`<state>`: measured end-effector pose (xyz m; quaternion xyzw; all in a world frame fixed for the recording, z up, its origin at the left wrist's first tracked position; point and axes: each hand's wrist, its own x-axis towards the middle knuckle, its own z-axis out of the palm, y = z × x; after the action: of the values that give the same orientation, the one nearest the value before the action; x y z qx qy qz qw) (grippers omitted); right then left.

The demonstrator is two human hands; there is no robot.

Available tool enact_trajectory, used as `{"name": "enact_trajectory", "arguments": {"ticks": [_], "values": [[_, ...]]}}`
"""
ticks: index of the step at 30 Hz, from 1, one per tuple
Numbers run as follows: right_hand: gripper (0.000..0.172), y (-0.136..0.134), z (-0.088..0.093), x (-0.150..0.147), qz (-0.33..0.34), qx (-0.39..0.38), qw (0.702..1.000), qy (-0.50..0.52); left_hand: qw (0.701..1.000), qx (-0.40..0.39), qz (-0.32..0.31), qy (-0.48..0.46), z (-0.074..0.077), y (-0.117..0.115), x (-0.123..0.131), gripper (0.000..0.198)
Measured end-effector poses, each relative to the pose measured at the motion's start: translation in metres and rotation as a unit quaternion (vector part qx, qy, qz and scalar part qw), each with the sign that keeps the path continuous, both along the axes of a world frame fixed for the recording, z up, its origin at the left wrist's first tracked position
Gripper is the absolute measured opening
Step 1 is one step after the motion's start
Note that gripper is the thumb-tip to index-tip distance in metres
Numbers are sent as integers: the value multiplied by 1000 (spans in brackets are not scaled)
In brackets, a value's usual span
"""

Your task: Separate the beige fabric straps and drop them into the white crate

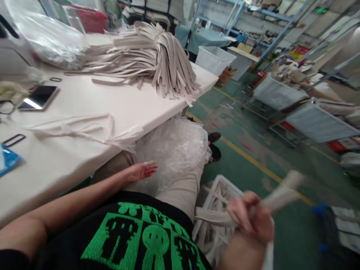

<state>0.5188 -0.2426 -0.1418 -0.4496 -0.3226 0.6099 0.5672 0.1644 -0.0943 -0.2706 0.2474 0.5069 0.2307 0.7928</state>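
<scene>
My right hand (250, 215) is closed around a beige fabric strap (215, 216), which sticks out on both sides of the fist; hand and strap are blurred by motion. Below it stands a white plastic basket (229, 183) with several similar straps in it. Over my lap, my left hand (143, 171) rests palm up with its fingers stretched out, holding nothing. A light wrap is on one of its fingers. Beside that hand a clear plastic bag (177, 150) lies across my legs. On the table, a large tied bundle of beige straps (168, 56) hangs partly over the edge.
The white table (135, 103) carries a phone (39, 98), a crumpled thin plastic strip (75, 127), a dark metal loop (14, 140) and a clear plastic sack (50, 37). Grey bins on carts (278, 93) stand across the green floor (236, 142) at right.
</scene>
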Motion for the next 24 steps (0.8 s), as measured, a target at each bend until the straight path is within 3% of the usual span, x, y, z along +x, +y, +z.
{"name": "enact_trajectory", "arguments": {"ticks": [2, 5, 8, 11, 13, 18, 20, 24], "values": [[36, 26, -14, -34, 36, 34, 994, 101, 993, 67, -60, 74, -14, 6, 17, 39], [32, 55, -50, -86, 59, -13, 983, 171, 975, 131, -108, 140, -36, 25, 47, 47], [37, 54, -91, -119, 61, -92, 975, 191, 939, 214, -156, 219, -55, 45, 73, 58], [42, 38, -119, -129, 43, -168, 967, 185, 889, 280, -207, 297, -71, 60, 92, 70], [43, 33, -129, -126, 21, -202, 960, 191, 859, 302, -250, 331, -81, 67, 100, 63], [44, 39, -137, -112, -29, -214, 953, 215, 802, 331, -340, 363, -100, 74, 105, 20], [43, 42, -141, -109, -26, -210, 950, 228, 790, 338, -353, 371, -103, 75, 102, 22], [37, 44, -149, -109, 4, -200, 945, 258, 775, 345, -366, 383, -103, 71, 93, 49]]}}
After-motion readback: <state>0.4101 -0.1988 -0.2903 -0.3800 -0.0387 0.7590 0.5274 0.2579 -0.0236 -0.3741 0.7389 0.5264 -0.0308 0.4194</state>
